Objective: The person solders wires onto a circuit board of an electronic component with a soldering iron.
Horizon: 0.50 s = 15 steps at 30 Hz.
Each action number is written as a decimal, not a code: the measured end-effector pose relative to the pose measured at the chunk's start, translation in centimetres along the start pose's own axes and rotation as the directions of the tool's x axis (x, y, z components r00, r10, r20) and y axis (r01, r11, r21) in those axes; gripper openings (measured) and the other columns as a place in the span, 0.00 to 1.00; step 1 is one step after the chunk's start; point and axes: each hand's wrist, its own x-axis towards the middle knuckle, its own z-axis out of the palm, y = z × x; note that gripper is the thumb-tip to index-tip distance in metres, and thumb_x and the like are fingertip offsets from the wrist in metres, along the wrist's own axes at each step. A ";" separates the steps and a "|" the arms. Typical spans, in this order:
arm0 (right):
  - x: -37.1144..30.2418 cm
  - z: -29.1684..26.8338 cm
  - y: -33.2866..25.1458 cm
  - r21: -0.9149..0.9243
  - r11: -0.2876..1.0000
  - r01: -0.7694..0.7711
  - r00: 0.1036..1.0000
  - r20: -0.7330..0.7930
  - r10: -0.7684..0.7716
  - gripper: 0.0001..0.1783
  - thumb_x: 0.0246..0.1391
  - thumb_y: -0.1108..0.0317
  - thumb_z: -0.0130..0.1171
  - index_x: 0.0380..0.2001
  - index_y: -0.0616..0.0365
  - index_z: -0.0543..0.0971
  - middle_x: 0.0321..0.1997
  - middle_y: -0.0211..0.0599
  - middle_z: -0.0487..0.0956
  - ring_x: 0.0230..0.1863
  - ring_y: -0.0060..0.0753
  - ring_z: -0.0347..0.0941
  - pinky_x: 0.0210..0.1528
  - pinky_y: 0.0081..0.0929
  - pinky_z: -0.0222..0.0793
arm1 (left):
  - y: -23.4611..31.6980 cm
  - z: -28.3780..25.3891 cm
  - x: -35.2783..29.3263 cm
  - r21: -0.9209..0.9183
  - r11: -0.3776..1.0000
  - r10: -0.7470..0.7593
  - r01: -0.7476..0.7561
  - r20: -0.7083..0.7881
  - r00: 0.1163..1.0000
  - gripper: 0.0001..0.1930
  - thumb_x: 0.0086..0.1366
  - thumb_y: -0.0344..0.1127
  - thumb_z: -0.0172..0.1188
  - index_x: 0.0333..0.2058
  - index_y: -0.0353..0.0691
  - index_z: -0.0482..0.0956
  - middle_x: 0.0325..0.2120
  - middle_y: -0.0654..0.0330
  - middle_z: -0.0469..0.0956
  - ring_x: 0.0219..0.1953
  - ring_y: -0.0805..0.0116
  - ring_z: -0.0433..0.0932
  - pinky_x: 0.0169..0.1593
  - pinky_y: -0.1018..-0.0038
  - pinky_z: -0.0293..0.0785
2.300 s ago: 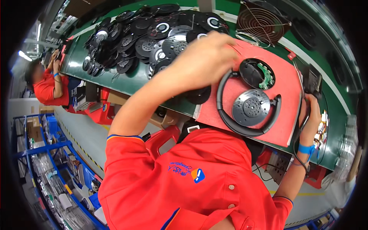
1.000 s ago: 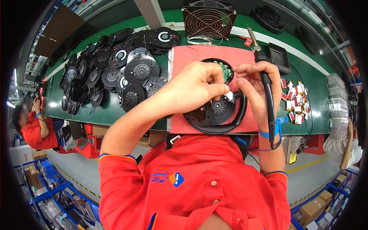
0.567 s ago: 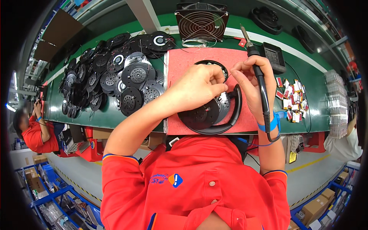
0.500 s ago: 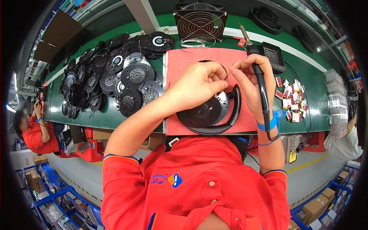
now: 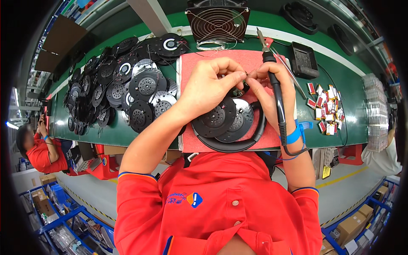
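Note:
My right hand [image 5: 274, 83] grips a black-handled soldering iron [image 5: 277, 91], its tip pointing away from me, while its thumb and forefinger pinch together. My left hand [image 5: 214, 83] is closed in a pinch, fingertips meeting the right ones. What they pinch is too small to make out. Just below the fingertips a small dark part [image 5: 240, 90] is partly hidden. Nearer me lies a black headset with a curved headband [image 5: 238, 145]. Inside its curve sit two overlapping round black perforated discs, a left one [image 5: 214, 118] and a right one [image 5: 239, 121].
Everything rests on a pink mat [image 5: 187, 63]. A heap of black discs [image 5: 146, 85] covers the bench at left. Behind stand a fan [image 5: 219, 24] and a coil of wire [image 5: 212, 45]. Rightward are a black tray [image 5: 304, 61], small red-and-white packs [image 5: 325, 106] and stacked clear trays [image 5: 376, 112].
Both hands have shifted slightly left and their fingertips have come together. The iron has moved left with my right hand. The right disc in the headset now shows more fully.

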 end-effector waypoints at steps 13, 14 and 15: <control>0.1 -0.1 0.2 0.016 0.994 0.104 0.995 -0.007 -0.104 0.16 0.48 0.83 0.59 0.39 0.59 0.68 0.33 0.35 0.75 0.33 0.21 0.72 0.34 0.16 0.67 | -0.2 0.1 -0.1 0.047 0.999 0.009 -0.010 0.019 1.000 0.07 0.62 0.30 0.58 0.35 0.32 0.78 0.26 0.62 0.79 0.31 0.77 0.77 0.38 0.82 0.72; 0.0 -0.1 0.2 0.017 0.995 0.100 0.995 -0.008 -0.099 0.16 0.48 0.83 0.59 0.39 0.59 0.68 0.33 0.35 0.75 0.33 0.21 0.72 0.34 0.16 0.67 | -0.1 0.1 0.0 0.027 1.000 0.001 -0.002 0.014 1.000 0.07 0.62 0.31 0.58 0.34 0.32 0.78 0.26 0.62 0.79 0.31 0.77 0.77 0.38 0.82 0.72; 0.0 0.0 0.3 0.006 0.995 0.101 0.995 -0.001 -0.101 0.16 0.48 0.83 0.59 0.39 0.60 0.68 0.33 0.34 0.75 0.33 0.21 0.72 0.34 0.16 0.67 | -0.1 0.1 0.0 0.007 1.000 -0.007 0.007 0.008 1.000 0.07 0.62 0.31 0.58 0.34 0.32 0.78 0.26 0.62 0.79 0.31 0.77 0.77 0.38 0.82 0.72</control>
